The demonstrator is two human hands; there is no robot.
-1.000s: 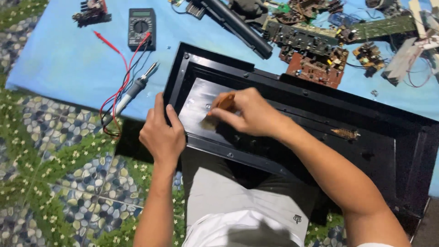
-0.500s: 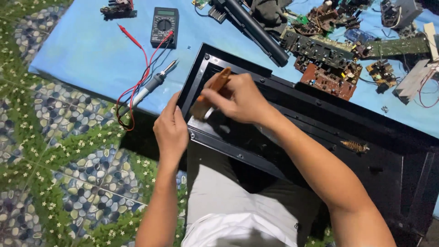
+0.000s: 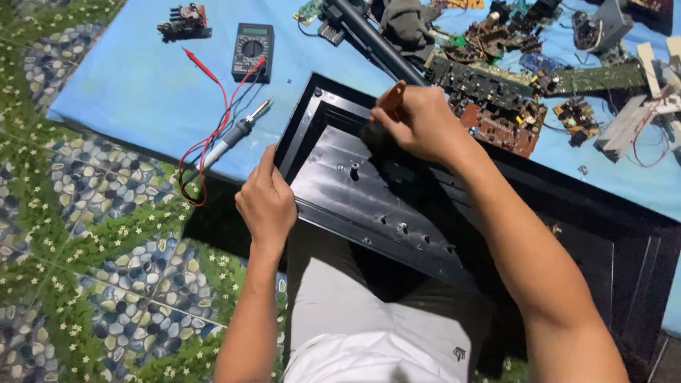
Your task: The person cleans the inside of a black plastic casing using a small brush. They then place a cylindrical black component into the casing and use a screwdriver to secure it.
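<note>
A long black plastic housing lies across my lap and the blue cloth, its inner face up and showing several screw holes. My left hand grips its near left edge. My right hand is closed on a small brush with an orange wooden handle. The brush's bristles rest on the far inner rim of the housing.
On the blue cloth lie a black multimeter with red and black leads, a soldering iron, a small component block, a black tube and several circuit boards. Patterned floor covering spreads to the left.
My right hand has carried the brush from the near left part of the panel up to its far rim. My left hand has kept its hold on the edge.
</note>
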